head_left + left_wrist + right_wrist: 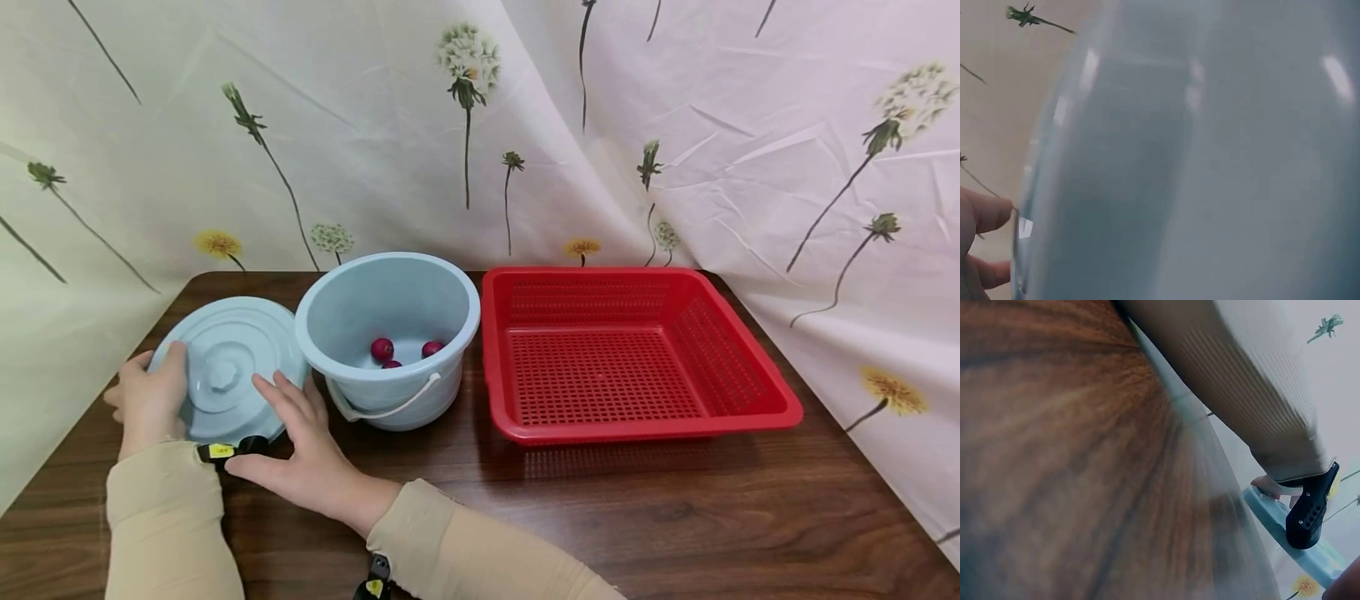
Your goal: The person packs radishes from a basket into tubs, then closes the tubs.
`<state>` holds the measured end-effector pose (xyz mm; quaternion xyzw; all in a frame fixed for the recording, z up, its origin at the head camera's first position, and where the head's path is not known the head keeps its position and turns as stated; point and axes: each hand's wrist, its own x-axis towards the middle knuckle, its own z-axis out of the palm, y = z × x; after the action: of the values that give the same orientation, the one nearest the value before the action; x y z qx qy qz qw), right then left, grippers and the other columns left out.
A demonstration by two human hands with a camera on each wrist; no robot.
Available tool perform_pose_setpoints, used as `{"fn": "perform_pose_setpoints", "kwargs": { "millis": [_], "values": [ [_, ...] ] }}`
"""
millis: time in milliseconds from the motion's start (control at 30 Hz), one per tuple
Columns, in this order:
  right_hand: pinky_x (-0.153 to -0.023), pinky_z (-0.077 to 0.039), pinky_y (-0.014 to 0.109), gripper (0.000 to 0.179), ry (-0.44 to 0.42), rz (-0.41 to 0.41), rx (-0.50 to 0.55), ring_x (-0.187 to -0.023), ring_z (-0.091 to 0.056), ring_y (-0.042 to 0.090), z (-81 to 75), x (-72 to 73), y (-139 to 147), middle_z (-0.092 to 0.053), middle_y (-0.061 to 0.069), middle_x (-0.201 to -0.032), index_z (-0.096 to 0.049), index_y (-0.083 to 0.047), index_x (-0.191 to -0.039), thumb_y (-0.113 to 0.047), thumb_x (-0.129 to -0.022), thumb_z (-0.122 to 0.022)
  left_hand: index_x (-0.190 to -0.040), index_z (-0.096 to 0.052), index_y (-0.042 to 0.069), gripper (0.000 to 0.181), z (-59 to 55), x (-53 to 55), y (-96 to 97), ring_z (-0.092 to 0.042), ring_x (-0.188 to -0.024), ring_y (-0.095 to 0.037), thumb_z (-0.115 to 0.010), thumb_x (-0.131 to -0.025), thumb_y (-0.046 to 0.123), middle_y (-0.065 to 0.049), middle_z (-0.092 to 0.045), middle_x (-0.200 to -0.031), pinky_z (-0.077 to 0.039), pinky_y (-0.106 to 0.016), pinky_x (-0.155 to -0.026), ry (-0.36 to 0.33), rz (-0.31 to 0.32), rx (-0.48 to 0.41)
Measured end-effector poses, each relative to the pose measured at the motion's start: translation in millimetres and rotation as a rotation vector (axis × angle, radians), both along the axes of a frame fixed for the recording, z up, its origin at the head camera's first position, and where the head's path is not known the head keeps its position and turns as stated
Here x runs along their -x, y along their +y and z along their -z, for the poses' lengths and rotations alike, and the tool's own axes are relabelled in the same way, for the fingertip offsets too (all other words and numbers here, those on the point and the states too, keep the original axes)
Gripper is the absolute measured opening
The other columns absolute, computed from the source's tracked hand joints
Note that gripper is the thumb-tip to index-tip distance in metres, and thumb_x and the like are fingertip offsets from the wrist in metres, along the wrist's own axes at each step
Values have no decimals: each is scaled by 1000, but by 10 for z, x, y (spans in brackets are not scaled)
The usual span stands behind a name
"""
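Observation:
A light-blue round lid point(225, 329) with a knob in its middle lies left of the light-blue bucket point(401, 404). My left hand point(152, 398) grips the lid's left edge, its thumb over the top and the other fingers around the outside. Beside the lid's right rim, my right hand point(307, 454) has its fingers stretched out and its thumb spread wide. The left wrist view is mostly filled by the lid point(1210, 156), with fingertips at its edge. Inside the bucket, several dark-red round fruits point(382, 349) sit on the bottom. Its white handle point(390, 410) hangs down in front.
A red perforated plastic basket point(517, 429) stands to the right of the bucket. Everything is on a dark wooden table point(637, 517). A white cloth point(375, 150) printed with dandelions hangs behind and at the sides.

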<state>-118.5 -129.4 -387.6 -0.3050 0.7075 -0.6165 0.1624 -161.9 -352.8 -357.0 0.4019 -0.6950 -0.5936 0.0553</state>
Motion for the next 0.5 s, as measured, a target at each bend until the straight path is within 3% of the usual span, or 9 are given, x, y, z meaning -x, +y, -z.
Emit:
{"fn": "perform_pose_setpoints", "kwargs": {
  "millis": [200, 400, 500],
  "values": [
    [-120, -22, 48, 77, 212, -18, -34, -154, 11, 21, -16, 13, 23, -8, -15, -165, -24, -34, -156, -21, -93, -67, -159, -14, 19, 73, -4, 34, 32, -11, -150, -18, -28, -99, 58, -3, 1, -165, -13, -43, -124, 84, -26, -87],
    [-123, -16, 45, 75, 526, -24, -43, -154, 8, 25, -62, 19, 46, -11, 0, -167, -28, -16, -155, -18, -92, -69, -158, -13, 25, 68, -74, 27, 70, -13, -148, -11, -26, -100, 58, 5, -8, -165, -12, -41, -124, 213, -57, -183],
    [-123, -13, 46, 72, 612, -26, -21, -154, 9, 26, -104, 14, 62, -11, 4, -167, -32, -13, -153, -17, -91, -69, -157, -16, 27, 64, -159, 16, 90, -16, -147, -9, -28, -102, 56, 8, -16, -162, -14, -39, -123, 271, -96, -217]
  ]
}}
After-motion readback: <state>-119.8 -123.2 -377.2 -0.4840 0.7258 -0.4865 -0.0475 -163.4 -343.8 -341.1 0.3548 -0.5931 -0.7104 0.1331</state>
